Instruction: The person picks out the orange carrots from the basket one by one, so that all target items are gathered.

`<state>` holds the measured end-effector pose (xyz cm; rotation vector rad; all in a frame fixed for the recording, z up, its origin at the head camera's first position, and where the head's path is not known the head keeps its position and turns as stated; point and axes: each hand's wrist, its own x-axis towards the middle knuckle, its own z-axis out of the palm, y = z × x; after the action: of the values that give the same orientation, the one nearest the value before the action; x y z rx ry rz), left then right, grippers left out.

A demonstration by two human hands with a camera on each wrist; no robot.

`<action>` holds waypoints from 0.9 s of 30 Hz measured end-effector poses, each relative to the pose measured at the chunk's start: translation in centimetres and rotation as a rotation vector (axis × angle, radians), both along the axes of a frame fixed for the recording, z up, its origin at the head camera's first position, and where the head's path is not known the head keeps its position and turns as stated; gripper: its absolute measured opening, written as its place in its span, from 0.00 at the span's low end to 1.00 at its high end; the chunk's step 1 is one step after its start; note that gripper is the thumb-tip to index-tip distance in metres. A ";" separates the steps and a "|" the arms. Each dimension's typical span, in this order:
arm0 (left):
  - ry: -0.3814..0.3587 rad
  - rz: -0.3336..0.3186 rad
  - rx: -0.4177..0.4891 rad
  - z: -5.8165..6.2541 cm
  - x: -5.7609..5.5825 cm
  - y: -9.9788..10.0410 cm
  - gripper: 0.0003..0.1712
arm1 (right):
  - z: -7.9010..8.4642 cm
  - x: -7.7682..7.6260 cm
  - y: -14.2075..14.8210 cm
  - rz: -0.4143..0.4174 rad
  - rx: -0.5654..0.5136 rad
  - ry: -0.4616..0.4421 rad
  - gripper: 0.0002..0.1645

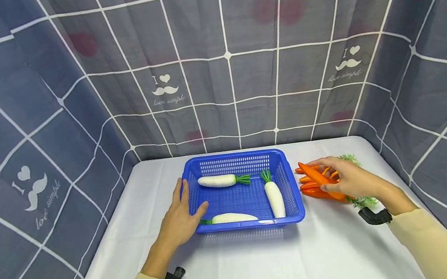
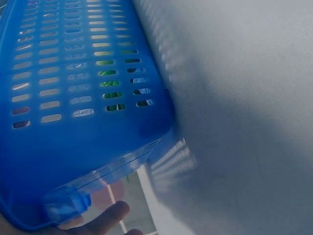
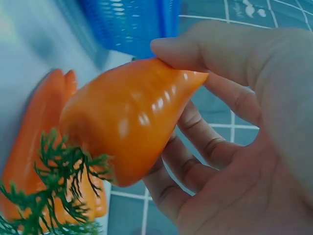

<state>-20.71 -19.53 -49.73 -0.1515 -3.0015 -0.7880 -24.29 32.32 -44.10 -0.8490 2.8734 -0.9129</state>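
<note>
My right hand (image 1: 350, 176) pinches an orange carrot (image 3: 129, 117) between thumb and fingers, raised over several other carrots (image 1: 312, 192) at the basket's right. Its green feathery leaves (image 3: 54, 181) hang on the side away from my fingers. My left hand (image 1: 180, 217) rests at the left rim of a blue plastic basket (image 1: 240, 226), fingers fairly straight and thumb spread over the front left corner. Inside lie three white radishes with green tops: one at the back (image 1: 217, 181), one upright along the right side (image 1: 275, 199), one along the front wall (image 1: 234, 217).
A white cloth (image 1: 246, 270) covers the table. Behind and on both sides hangs a dark checked curtain (image 1: 206, 80) with white lines, close to the table's edges. Black bands (image 1: 376, 216) circle both wrists.
</note>
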 end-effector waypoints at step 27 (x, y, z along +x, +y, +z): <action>0.006 0.005 0.004 0.2 0.2 0.2 0.63 | -5.4 0.8 1.0 -0.052 0.129 0.038 0.31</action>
<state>-20.55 -19.36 -49.54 -0.1459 -2.9938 -0.7914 -23.49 33.31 -49.55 -0.7928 2.9611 -0.7128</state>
